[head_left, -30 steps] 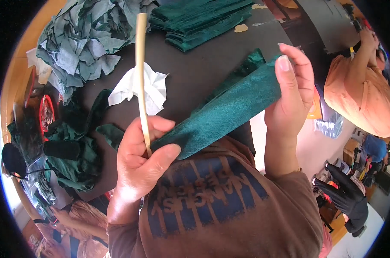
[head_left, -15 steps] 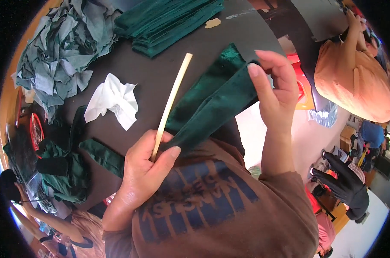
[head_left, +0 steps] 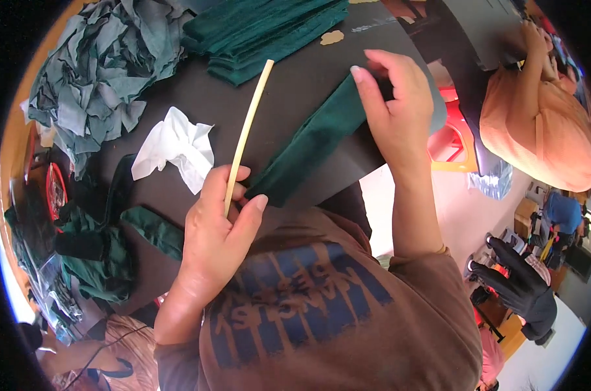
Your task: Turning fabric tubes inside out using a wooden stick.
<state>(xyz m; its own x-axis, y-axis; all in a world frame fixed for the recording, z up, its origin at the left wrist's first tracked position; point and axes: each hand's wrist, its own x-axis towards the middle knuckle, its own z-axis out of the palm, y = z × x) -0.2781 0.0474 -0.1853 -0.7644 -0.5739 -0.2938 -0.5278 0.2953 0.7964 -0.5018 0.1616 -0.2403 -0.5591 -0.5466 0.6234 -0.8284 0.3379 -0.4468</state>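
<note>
While left hand (head_left: 211, 231) holds stick (head_left: 250, 127), right hand (head_left: 405, 111) at edge of cloth (head_left: 315, 140), grip unclear, bare worktop (head_left: 295, 98) before stack (head_left: 269, 32)

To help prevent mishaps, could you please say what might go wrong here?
The slender pale wood-like stick in the left hand tilts beside the long dark-green velvety strip and might snag it. The strip might slip: the right hand at its far end shows no clear pinch.

left fingers (head_left: 246, 223): pale stick (head_left: 250, 127) | right fingers (head_left: 371, 94): at green strip (head_left: 318, 133)
</note>
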